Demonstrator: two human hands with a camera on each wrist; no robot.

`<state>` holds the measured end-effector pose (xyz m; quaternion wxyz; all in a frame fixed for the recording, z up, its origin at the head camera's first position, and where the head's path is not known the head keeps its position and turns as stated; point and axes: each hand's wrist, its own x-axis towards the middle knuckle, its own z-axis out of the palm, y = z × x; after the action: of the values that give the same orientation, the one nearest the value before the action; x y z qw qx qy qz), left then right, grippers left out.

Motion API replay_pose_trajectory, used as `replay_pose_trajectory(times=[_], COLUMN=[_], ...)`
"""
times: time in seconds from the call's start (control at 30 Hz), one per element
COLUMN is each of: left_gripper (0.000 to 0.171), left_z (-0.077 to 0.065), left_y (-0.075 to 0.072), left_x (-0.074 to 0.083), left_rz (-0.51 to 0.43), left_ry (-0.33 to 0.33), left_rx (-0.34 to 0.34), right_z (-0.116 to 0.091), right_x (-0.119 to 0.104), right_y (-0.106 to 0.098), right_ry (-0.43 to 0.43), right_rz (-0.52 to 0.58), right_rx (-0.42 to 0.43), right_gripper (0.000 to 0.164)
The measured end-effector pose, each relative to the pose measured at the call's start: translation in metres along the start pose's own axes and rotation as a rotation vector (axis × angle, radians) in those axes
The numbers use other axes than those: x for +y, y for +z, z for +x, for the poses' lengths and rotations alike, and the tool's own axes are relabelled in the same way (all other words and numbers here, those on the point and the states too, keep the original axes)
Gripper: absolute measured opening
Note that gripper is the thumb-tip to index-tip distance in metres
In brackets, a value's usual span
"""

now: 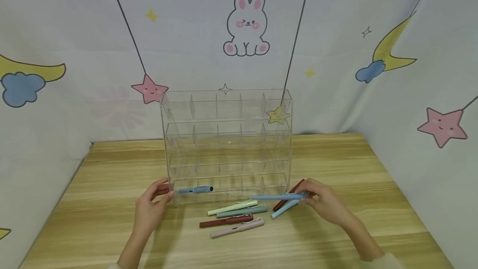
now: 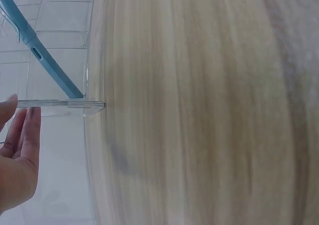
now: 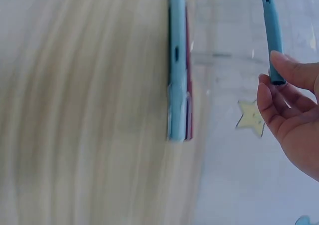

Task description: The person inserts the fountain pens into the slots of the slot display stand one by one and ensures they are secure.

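- Behind the worktop [image 1: 298, 244] and up both sides, white cloth [image 1: 93, 32] printed with one rabbit [image 1: 246, 24], two smiling pink stars [image 1: 149, 89] and two yellow crescent moons [image 1: 388, 53], each with a blue cloud [image 1: 23, 89].
- Across the worktop, yellowish-brown wood grain with a few soft shadows.
- Upright near the middle, one clear rack [image 1: 228, 164] with stacked tiers and thin dividers, see-through to the cloth behind.
- On the worktop, six pens, four of them grouped before the rack: one pale green pen [image 1: 231, 208], one teal pen [image 1: 240, 211], one dark red pen [image 1: 225, 221] and one dusty pink pen [image 1: 237, 228].
- By the rack's right end, the other two, slanted and close together: a second dark red pen [image 1: 279, 205] and a light blue pen [image 1: 284, 209].
- Toward the left of the rack's lowest tier, one blue pen [image 1: 194, 190]; hard to tell which compartment.
- Pinched at its left side panel by the left hand [image 1: 153, 204], thumb on one face, fingers on the other: the rack.
- Pinched near one end between thumb and fingers of the right hand [image 1: 325, 202]: one sky-blue pen [image 1: 272, 197], nearly level, before the rack's lower right.
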<state>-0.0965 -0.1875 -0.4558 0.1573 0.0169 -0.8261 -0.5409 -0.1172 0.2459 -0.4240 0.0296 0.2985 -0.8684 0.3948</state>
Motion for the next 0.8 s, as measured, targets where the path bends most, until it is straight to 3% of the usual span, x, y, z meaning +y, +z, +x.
replay_pose_trajectory(times=[0.43, 0.8], left_gripper=[0.035, 0.036], left_z=[-0.001, 0.000], left_y=[-0.001, -0.001], left_x=[0.002, 0.003], left_rz=[0.033, 0.041], left_ry=[-0.002, -0.003], left_rx=[-0.013, -0.007], right_z=[0.055, 0.081], right_x=[-0.045, -0.066], right_y=[0.045, 0.082], right_ry=[-0.006, 0.026], right_rz=[-0.054, -0.112], right_rx=[-0.004, 0.011], right_gripper=[0.019, 0.017])
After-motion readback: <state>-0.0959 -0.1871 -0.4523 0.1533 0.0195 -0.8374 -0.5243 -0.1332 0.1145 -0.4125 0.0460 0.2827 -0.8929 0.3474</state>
